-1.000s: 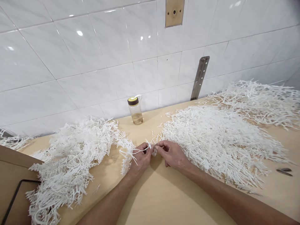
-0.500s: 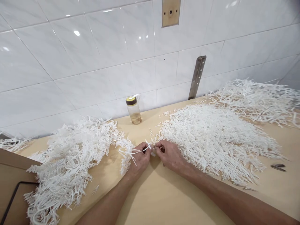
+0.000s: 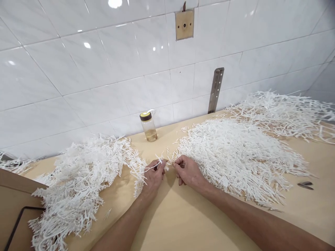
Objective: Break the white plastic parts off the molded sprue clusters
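My left hand (image 3: 155,174) is closed around a thin white branching strand (image 3: 150,168), whose ends stick out past the thumb and fingertips. Just to its right, my right hand (image 3: 188,170) is closed in a pinch; anything between its fingertips is too small to make out. A narrow gap separates the two hands. Beside my left hand spreads a heap of white branched strands (image 3: 78,177). Against my right hand lies a wide pile of loose short white pieces (image 3: 243,157).
A clear bottle (image 3: 150,132) with a dark and yellow lid stands behind the hands. A metal strip (image 3: 216,90) leans on the tiled wall (image 3: 110,83). More white strands (image 3: 285,111) lie at the back right, small dark tweezers-like tool (image 3: 305,185) at right, brown box (image 3: 18,209) at left.
My hands have drawn slightly apart, the left one shifting a little left with the white strand. The whole view has tilted up slightly.
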`<move>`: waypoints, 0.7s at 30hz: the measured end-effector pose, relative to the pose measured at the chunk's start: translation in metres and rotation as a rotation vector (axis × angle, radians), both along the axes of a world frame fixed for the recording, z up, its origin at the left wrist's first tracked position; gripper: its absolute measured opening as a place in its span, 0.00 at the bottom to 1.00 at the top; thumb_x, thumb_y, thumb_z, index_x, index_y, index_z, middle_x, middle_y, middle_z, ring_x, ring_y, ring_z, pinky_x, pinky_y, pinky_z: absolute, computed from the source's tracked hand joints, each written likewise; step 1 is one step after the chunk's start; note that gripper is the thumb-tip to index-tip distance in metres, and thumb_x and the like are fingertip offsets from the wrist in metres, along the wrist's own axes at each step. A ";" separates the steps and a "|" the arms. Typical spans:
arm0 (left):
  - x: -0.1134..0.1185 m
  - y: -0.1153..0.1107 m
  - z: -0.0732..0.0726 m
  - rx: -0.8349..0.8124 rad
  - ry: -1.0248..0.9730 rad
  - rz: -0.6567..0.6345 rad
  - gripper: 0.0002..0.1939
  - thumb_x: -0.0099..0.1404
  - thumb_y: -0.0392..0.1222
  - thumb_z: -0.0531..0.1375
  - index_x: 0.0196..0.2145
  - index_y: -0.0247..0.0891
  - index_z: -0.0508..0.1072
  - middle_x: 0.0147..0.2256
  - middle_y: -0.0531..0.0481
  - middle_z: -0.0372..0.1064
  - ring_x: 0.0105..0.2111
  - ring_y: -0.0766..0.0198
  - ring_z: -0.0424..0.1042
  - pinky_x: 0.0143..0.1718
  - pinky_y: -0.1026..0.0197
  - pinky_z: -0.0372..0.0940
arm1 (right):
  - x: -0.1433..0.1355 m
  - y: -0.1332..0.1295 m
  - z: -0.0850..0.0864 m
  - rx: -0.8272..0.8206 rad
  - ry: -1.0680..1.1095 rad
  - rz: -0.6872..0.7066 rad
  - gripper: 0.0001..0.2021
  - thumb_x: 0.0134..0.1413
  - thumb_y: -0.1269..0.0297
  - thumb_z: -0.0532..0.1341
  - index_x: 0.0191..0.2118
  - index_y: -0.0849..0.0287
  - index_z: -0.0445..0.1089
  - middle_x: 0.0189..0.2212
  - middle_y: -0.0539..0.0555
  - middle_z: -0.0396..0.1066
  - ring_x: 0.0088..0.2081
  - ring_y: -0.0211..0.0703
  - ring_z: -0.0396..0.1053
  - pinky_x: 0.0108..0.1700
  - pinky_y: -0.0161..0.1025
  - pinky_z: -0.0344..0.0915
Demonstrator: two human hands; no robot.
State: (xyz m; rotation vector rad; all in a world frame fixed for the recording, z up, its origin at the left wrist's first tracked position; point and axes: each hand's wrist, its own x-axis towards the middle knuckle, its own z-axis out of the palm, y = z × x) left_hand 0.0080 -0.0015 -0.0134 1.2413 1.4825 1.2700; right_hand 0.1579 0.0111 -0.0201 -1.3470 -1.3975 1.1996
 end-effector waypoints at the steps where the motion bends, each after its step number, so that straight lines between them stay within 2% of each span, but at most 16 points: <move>1: 0.000 0.000 0.001 0.007 -0.015 0.009 0.22 0.57 0.61 0.63 0.26 0.37 0.72 0.17 0.58 0.58 0.17 0.71 0.54 0.20 0.65 0.50 | 0.000 -0.001 0.001 -0.002 0.013 -0.012 0.07 0.53 0.61 0.59 0.33 0.57 0.61 0.16 0.41 0.64 0.10 0.33 0.64 0.12 0.27 0.54; 4: 0.000 -0.001 0.003 0.041 0.006 0.014 0.23 0.57 0.62 0.63 0.25 0.37 0.73 0.17 0.58 0.56 0.18 0.71 0.54 0.21 0.65 0.50 | 0.000 -0.004 0.003 0.022 0.029 -0.007 0.09 0.54 0.58 0.59 0.35 0.57 0.64 0.18 0.41 0.65 0.10 0.32 0.64 0.12 0.28 0.55; 10: -0.001 -0.004 0.008 0.052 0.054 -0.039 0.24 0.59 0.61 0.62 0.21 0.38 0.68 0.16 0.58 0.54 0.19 0.70 0.53 0.22 0.65 0.50 | 0.003 -0.009 0.005 0.144 0.059 0.141 0.17 0.59 0.49 0.55 0.35 0.60 0.68 0.20 0.44 0.65 0.12 0.31 0.63 0.13 0.29 0.58; 14: -0.002 -0.003 0.006 0.070 0.092 -0.102 0.23 0.61 0.60 0.61 0.21 0.38 0.66 0.16 0.57 0.56 0.19 0.69 0.56 0.23 0.65 0.52 | 0.004 -0.008 0.003 0.156 0.053 0.161 0.16 0.58 0.51 0.57 0.33 0.60 0.69 0.20 0.44 0.65 0.12 0.31 0.61 0.13 0.29 0.59; 21: -0.001 -0.004 0.007 0.093 0.120 -0.131 0.21 0.63 0.57 0.59 0.22 0.38 0.69 0.16 0.56 0.58 0.19 0.69 0.57 0.23 0.64 0.53 | 0.003 -0.007 0.004 0.107 0.043 0.138 0.14 0.58 0.54 0.56 0.29 0.58 0.67 0.17 0.43 0.63 0.12 0.30 0.61 0.14 0.28 0.58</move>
